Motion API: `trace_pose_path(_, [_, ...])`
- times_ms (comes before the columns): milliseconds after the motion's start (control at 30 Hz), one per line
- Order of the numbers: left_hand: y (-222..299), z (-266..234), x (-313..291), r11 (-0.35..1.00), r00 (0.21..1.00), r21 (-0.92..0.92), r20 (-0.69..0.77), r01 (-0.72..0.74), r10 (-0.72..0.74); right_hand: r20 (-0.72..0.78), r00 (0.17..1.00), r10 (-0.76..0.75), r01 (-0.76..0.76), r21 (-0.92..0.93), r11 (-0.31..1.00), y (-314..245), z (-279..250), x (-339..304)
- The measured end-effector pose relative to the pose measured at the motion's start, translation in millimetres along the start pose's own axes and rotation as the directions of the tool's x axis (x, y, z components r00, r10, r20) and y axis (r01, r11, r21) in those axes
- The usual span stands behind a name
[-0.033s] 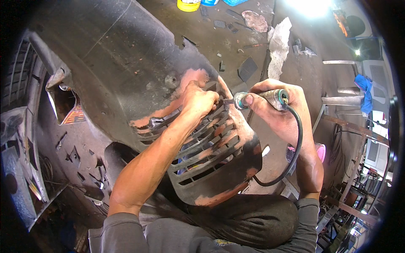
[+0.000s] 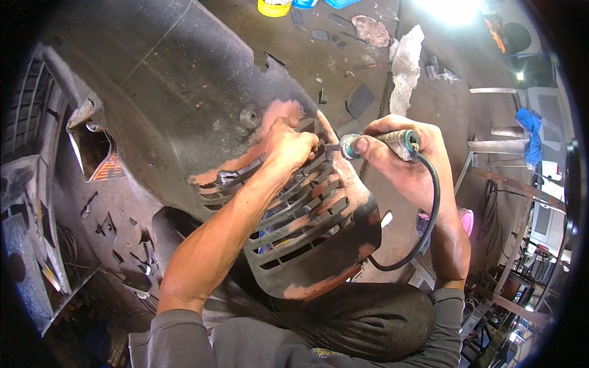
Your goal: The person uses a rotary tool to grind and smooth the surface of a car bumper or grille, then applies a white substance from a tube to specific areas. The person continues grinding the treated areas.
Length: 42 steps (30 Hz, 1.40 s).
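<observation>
A large dark plastic car bumper [image 2: 184,104] with a slatted grille and sanded pinkish patches lies across my lap. My right hand [image 2: 399,144] is closed around a corded soldering iron [image 2: 402,142], its cylindrical handle ringed with green. The flat dark tip points left and meets the bumper at the grille's upper right edge. Close to that tip, my left hand [image 2: 291,144] is closed against the top of the slats, fingers curled; what they pinch is hidden. The black cord [image 2: 436,208] loops down from the handle and passes toward the bumper's lower right.
Broken dark plastic pieces [image 2: 360,100] and a long whitish scrap [image 2: 407,70] litter the floor beyond. A yellow tub [image 2: 273,6] stands at the far edge. Metal frames [image 2: 515,147] with a blue cloth [image 2: 529,132] line the right; damaged panels [image 2: 30,245] lean at left.
</observation>
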<state>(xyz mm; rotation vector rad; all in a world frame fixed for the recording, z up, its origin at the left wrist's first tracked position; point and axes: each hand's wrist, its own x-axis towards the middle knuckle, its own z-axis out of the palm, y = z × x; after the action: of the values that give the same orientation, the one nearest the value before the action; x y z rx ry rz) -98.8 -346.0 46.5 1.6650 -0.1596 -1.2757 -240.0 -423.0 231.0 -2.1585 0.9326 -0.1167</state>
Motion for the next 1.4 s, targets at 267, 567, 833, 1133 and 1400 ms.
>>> trace_pose_path(267, [5.7,-1.1,0.1,1.000,1.000,0.023,-0.012,-0.004,0.005,-0.016,0.999,-0.029,0.029,0.004,1.000,0.1,0.9,2.2])
trace_pose_path(567, [5.7,-0.8,-1.0,1.000,1.000,0.028,-0.021,-0.010,0.010,-0.014,1.000,-0.026,0.026,0.007,1.000,1.8,1.1,2.0])
trace_pose_path(833, [7.3,-0.2,-1.4,1.000,1.000,0.027,-0.018,0.007,-0.007,-0.004,1.000,-0.019,0.019,-0.015,1.000,0.8,0.0,2.3])
trace_pose_path(1133, [5.2,-0.8,2.5,0.999,1.000,0.048,-0.012,-0.008,0.008,-0.011,1.000,-0.029,0.029,-0.017,0.999,2.4,0.5,3.4])
trace_pose_path(1400, [3.5,-0.4,4.3,0.998,1.000,0.055,-0.002,-0.020,0.020,-0.013,1.000,-0.026,0.026,-0.006,1.000,-0.2,0.0,1.7])
